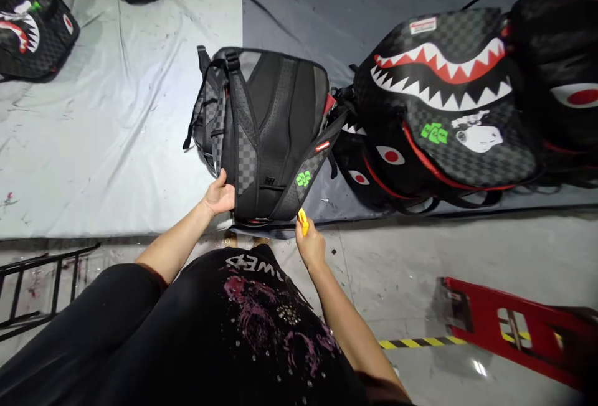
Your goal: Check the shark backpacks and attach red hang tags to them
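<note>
A black and grey checkered backpack (275, 126) lies in front of me at the table's near edge, its padded back panel and shoulder straps facing up. My left hand (219, 196) is closed on the bag's lower left side; its fingers are partly hidden by the bag. At the bag's lower right corner, my right hand (311, 244) is closed around a small yellow tool (303, 222), possibly thread snips, whose tip is close to the strap end. A green print (303, 179) and a small red label (322, 146) show on the right strap.
More backpacks (448, 107) with shark-mouth prints are piled on the right, touching this one. Others, such as one backpack (42, 35), lie at the far left. A pale cloth (116, 132) and a dark cloth (299, 1) cover the table. Red equipment (504, 325) stands on the floor.
</note>
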Demonstrator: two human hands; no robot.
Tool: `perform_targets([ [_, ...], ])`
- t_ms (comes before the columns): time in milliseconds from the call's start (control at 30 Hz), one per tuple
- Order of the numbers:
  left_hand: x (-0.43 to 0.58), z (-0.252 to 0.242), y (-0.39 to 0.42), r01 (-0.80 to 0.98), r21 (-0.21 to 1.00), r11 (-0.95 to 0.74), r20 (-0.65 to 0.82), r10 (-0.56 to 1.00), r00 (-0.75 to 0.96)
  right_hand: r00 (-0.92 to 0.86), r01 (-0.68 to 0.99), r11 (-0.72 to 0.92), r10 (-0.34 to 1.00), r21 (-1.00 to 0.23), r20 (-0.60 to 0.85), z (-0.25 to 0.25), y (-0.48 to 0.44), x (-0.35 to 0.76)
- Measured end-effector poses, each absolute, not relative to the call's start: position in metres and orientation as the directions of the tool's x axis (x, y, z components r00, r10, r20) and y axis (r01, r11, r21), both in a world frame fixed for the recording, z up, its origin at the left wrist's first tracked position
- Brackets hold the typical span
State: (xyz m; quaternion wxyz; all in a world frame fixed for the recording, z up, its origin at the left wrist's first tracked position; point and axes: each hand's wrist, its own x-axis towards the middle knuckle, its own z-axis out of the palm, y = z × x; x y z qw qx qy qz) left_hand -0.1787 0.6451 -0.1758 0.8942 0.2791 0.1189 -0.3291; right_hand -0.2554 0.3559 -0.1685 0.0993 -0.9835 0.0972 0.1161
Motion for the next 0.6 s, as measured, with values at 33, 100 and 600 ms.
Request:
perform_targets([
  [33, -0.177, -0.177, 0.644, 0.653, 0.415, 0.633, -0.404, -0.515, 0.756, 0.951, -0.225, -0.96, -0.178, -0.169, -0.254, -0.167, 0.355, -0.255],
  [100, -0.174, -0.178, 0.641, 0.638, 0.413, 0.65, -0.412, -0.491, 0.767, 0.947, -0.24, -0.954, -0.188, -0.182, -0.261, -0.166, 0.355, -0.253],
  [600, -0.167, -0.162, 0.617, 0.585, 0.493, 0.644, -0.357, -0.464, 0.811, 0.872, -0.262, -0.923, -0.1, -0.283, -0.48, -0.152, 0.358, -0.367],
])
